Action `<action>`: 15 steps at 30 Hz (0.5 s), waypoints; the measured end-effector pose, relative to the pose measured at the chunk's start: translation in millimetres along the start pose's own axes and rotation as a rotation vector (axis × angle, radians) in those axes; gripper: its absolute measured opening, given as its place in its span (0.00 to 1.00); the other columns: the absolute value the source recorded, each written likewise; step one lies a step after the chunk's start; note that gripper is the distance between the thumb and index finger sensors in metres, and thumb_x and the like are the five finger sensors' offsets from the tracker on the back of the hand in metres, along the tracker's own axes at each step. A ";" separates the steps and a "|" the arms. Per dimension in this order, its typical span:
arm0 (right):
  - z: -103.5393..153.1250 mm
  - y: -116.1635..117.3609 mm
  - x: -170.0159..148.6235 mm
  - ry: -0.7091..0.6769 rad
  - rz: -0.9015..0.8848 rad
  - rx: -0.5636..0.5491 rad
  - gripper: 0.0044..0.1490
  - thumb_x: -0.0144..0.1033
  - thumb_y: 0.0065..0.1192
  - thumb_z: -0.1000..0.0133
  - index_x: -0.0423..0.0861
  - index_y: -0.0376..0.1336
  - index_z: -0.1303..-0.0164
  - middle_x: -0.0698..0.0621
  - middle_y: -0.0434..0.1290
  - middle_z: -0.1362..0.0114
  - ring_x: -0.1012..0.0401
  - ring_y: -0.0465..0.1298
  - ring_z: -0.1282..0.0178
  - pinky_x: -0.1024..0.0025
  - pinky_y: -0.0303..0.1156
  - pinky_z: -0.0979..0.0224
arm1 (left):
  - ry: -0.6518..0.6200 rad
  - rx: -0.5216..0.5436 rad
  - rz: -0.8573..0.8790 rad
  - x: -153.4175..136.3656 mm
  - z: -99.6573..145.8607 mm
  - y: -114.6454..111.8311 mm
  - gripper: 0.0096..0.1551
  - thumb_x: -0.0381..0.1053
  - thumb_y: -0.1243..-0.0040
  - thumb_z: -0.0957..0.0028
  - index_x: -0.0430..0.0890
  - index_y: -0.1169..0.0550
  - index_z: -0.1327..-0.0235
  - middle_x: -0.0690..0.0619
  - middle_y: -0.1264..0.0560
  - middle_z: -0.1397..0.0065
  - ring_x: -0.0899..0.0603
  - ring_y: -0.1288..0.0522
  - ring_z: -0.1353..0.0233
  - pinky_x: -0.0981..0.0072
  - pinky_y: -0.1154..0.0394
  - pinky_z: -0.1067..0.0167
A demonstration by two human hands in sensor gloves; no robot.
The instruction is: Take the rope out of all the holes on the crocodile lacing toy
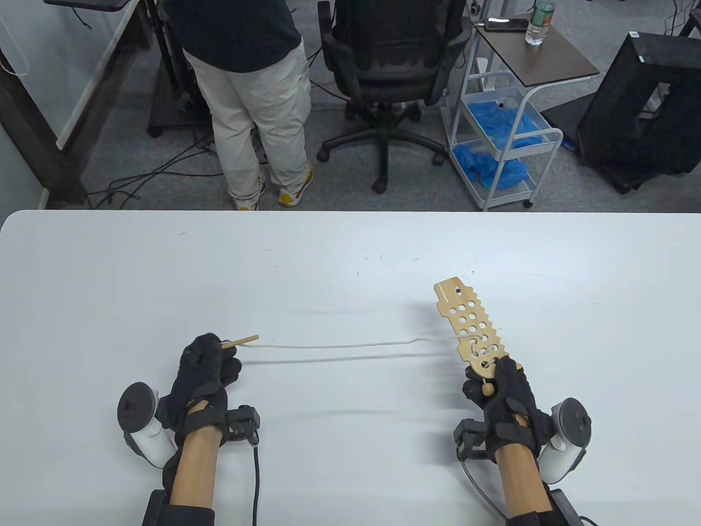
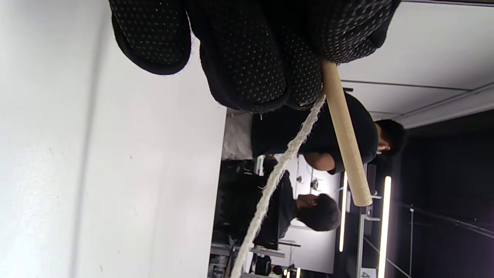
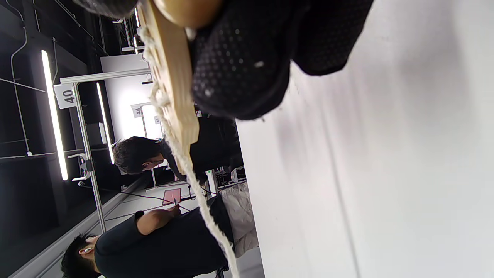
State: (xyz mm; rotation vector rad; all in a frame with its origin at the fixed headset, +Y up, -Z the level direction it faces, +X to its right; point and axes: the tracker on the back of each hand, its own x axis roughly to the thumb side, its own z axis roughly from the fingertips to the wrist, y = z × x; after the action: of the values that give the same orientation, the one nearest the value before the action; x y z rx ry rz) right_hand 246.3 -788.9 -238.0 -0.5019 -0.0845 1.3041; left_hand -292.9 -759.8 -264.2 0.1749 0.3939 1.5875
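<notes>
Above a white bench (image 1: 350, 257), the left hand (image 1: 202, 372) pinches a wooden needle (image 1: 239, 342). Its rope (image 1: 339, 346) stretches taut rightward to the crocodile lacing board (image 1: 471, 329), laced through its lower holes. The right hand (image 1: 504, 392) grips the board's lower end.

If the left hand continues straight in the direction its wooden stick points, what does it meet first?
Probably nothing nearby. The left hand holds the wooden stick pointing right and slightly away, above the rope. That line passes beyond the crocodile lacing board, over bare table, though depth is uncertain.
</notes>
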 end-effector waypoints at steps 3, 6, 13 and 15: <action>0.1 2.1 -0.5 -0.001 0.015 0.012 0.32 0.52 0.52 0.43 0.45 0.61 0.34 0.47 0.79 0.43 0.57 0.84 0.59 0.48 0.74 0.34 | -0.017 0.001 -0.016 2.1 1.1 -1.7 0.23 0.57 0.40 0.46 0.59 0.26 0.37 0.60 0.17 0.45 0.56 0.17 0.50 0.53 0.21 0.39; 0.3 4.3 -0.9 -0.003 0.030 0.023 0.31 0.52 0.52 0.43 0.45 0.61 0.34 0.47 0.79 0.43 0.57 0.84 0.59 0.48 0.74 0.34 | -0.055 0.014 -0.070 6.6 2.5 -3.5 0.23 0.56 0.39 0.46 0.59 0.25 0.37 0.59 0.16 0.46 0.55 0.17 0.51 0.52 0.21 0.39; 2.3 11.5 -1.7 -0.013 0.083 0.052 0.31 0.52 0.53 0.43 0.45 0.62 0.35 0.47 0.79 0.43 0.57 0.84 0.59 0.48 0.74 0.34 | -0.150 0.006 -0.183 12.7 9.4 -22.7 0.23 0.56 0.37 0.49 0.58 0.23 0.40 0.58 0.15 0.50 0.54 0.16 0.54 0.51 0.21 0.41; 3.4 15.6 -2.6 -0.017 0.111 0.069 0.31 0.52 0.53 0.43 0.45 0.62 0.35 0.47 0.79 0.43 0.57 0.84 0.59 0.48 0.74 0.34 | -0.181 -0.022 -0.203 15.1 12.6 -30.0 0.22 0.56 0.36 0.49 0.58 0.22 0.40 0.58 0.15 0.50 0.55 0.16 0.55 0.51 0.21 0.42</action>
State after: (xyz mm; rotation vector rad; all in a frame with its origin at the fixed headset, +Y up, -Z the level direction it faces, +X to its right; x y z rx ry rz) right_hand 230.4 -787.6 -240.6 -0.4414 -0.0264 1.4147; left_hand -261.4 -742.6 -265.0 0.2516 0.2454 1.3636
